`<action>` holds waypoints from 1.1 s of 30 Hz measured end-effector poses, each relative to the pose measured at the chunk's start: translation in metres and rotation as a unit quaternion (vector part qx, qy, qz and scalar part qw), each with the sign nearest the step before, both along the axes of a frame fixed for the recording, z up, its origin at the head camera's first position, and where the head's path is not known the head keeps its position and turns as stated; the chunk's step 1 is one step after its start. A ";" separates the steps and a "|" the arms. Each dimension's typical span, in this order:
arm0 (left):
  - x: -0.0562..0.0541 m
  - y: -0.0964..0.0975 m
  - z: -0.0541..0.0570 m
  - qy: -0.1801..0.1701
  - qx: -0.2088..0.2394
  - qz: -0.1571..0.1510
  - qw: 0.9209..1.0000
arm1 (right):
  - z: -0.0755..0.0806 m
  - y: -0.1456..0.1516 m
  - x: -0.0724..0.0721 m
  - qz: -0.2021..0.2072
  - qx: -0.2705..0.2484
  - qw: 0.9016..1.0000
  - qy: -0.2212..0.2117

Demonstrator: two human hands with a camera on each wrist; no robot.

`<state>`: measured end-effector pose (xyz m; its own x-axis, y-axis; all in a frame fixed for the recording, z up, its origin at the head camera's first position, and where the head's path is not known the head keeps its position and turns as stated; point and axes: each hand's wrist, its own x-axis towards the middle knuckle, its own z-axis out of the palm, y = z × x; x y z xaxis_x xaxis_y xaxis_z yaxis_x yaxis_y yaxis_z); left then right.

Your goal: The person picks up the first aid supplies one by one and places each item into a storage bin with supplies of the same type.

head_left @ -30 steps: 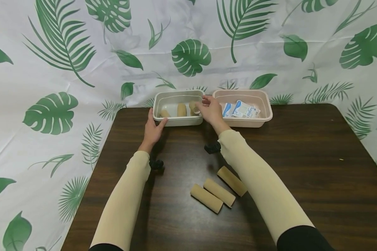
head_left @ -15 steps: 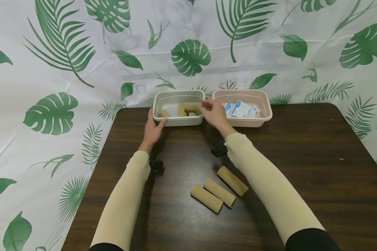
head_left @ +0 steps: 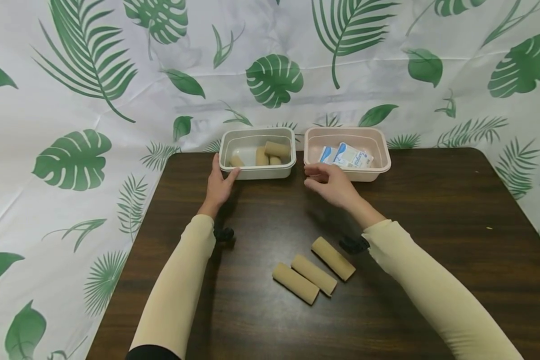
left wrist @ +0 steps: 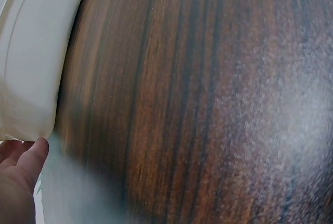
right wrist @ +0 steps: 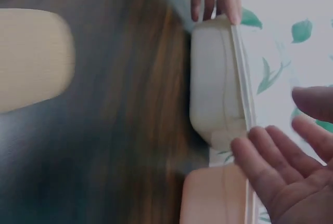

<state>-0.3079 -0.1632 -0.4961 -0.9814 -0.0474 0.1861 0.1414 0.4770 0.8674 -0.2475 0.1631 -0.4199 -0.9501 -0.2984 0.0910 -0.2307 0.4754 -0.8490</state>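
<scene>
My left hand [head_left: 218,187] braces the left front corner of a whitish plastic bin [head_left: 261,174], thumb at the front and straight fingers along the left end. In the left wrist view, fingertips [left wrist: 39,148] touch the bin's bottom corner. Several brown cardboard tubes lie inside, one tube [head_left: 277,149] resting across others at the right end. My right hand [head_left: 330,184] holds nothing, fingers loosely extended at the front left corner of a pink bin [head_left: 373,175]. White-and-blue packets [head_left: 353,156] sit in that bin.
Three more cardboard tubes, including the front tube [head_left: 295,283], lie slanted on the dark wooden table [head_left: 436,240]. Behind both bins hangs a leaf-patterned white cloth [head_left: 216,100]. A narrow gap separates the bins.
My right hand has let go of a cardboard tube, leaving it atop the others in the whitish bin, and has drawn back to the right and toward me. My left hand stays put.
</scene>
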 end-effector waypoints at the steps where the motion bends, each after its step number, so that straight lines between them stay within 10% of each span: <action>1: 0.000 0.000 0.000 -0.001 0.000 0.000 1.000 | 0.000 0.005 0.009 0.005 0.022 1.000 0.010; 7: -0.001 -0.001 -0.002 -0.005 -0.002 -0.003 1.000 | -0.011 0.032 0.072 0.025 0.175 0.981 0.074; 16: 0.001 0.000 0.000 -0.002 -0.002 0.002 1.000 | -0.035 0.049 0.141 0.017 0.191 0.981 0.021; 33: 0.000 -0.001 -0.007 0.020 0.014 -0.011 1.000 | -0.049 0.041 0.166 0.030 0.199 0.979 0.018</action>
<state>-0.3079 -0.1638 -0.5027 -0.9740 -0.0327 0.2242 0.1862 0.4486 0.8741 -0.0810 0.2045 -0.4690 -0.9280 -0.3723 -0.0110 -0.2946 0.7518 -0.5899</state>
